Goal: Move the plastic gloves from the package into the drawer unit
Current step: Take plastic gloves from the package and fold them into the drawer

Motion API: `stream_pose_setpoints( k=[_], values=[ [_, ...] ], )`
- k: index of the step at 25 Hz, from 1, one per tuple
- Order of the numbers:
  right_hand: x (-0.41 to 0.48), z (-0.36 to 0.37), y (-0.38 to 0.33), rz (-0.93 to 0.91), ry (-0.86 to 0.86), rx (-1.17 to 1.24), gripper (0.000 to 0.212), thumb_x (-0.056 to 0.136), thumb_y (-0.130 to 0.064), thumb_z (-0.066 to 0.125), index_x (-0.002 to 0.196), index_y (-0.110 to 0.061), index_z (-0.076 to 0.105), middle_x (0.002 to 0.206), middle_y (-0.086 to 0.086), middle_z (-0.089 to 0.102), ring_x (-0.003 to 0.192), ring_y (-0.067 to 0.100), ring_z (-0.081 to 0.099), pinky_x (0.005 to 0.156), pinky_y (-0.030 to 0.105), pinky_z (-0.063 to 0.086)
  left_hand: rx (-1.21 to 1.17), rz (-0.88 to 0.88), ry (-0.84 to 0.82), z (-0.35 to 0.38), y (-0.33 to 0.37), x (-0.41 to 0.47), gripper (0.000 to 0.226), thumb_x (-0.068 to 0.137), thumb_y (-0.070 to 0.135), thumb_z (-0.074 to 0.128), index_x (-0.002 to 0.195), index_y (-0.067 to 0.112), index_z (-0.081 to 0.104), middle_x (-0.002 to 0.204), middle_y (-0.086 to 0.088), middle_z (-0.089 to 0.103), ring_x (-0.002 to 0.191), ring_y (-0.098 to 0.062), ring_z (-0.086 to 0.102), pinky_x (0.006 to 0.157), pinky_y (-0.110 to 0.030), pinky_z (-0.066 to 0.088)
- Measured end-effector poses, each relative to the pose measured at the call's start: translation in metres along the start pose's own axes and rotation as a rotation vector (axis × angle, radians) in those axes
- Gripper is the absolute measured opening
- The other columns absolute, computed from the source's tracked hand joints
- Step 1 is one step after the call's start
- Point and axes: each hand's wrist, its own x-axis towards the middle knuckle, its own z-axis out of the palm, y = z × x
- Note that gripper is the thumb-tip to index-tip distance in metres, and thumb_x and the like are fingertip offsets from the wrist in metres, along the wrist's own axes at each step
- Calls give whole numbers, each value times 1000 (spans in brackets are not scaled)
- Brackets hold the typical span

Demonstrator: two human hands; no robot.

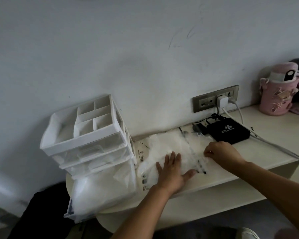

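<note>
1. Pale desk (248, 163) under a scuffed white wall, and on it the right hand (221, 152) has its fingers curled in, pinching the clear film of the package (155, 169) at its right end, just beside the dark seal strip.
2. Left hand (171, 171) lies flat, fingers straight and spread, palm pressing the package down near its middle.
3. Plastic gloves (173, 144) show as a crinkled white mass inside the film, lying between and beyond the two hands.
4. Key relation: the package's long axis runs roughly left to right, with the strip end at the right. The gloves lie left of the right hand's pinch, so a pull-out looks set to go rightward while the left palm anchors.
5. Drawer unit (86, 135) stands left of both hands, just beside the package's left edge, so the left hand is nearer for the carry.
6. Bottom drawer (72, 214) is pulled out toward the near side and already holds a heap of white film, likely gloves; the upper drawers look closed.
7. Writing: the black box (230, 131) far right of the package carries a knot logo and white lettering that reads as China Unicom. Small symbols along the package's left edge are too small to read.
8. Further right, a wall socket (216, 98) with plugs, then a pink bottle (278, 94).
</note>
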Motion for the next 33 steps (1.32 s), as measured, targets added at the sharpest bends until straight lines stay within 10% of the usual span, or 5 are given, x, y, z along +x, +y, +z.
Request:
stream_pose_setpoints(
  k=[10, 17, 20, 24, 33],
  values=[
    [8, -25, -10, 88, 31, 332, 12, 99, -17, 42, 93, -17, 52, 79, 1, 60, 70, 10, 60, 63, 22, 48, -48, -9, 15, 5, -6, 3, 113, 58, 84, 2, 153, 23, 1, 161, 1, -9, 146, -17, -15, 113, -51, -15],
    [16, -95, -12, 76, 379, 601, 11, 97, -13, 47, 88, -18, 52, 81, -3, 61, 72, 14, 57, 63, 23, 44, -89, -43, 4, 0, -6, 10, 73, 92, 64, 31, 149, 18, 24, 160, -4, 11, 148, -20, 4, 116, -53, -6],
    [6, -119, -23, -60, 230, 1136, 19, 92, -13, 56, 75, -20, 63, 70, -6, 66, 73, 15, 62, 72, 23, 54, -483, -50, 87, -26, 5, 11, 68, 84, 75, 22, 99, 20, 58, 111, -6, 58, 106, -18, 52, 99, -32, 31],
    [-8, -134, -45, -130, 42, 1297, 41, 72, -42, 61, 75, -1, 62, 59, 5, 60, 50, 10, 55, 46, 14, 44, -1381, -116, -19, -61, 0, 14, 82, 87, 71, 23, 129, 8, 53, 132, -7, 57, 125, -18, 49, 111, -34, 26],
    [5, -127, -70, -215, -271, 1027, 38, 76, 12, 66, 100, -16, 61, 116, 0, 66, 89, 18, 69, 84, 31, 56, -1284, 177, -150, -101, -21, -10, 97, 57, 73, 71, 132, 14, 54, 134, -11, 57, 122, -21, 54, 102, -34, 43]
  ],
)
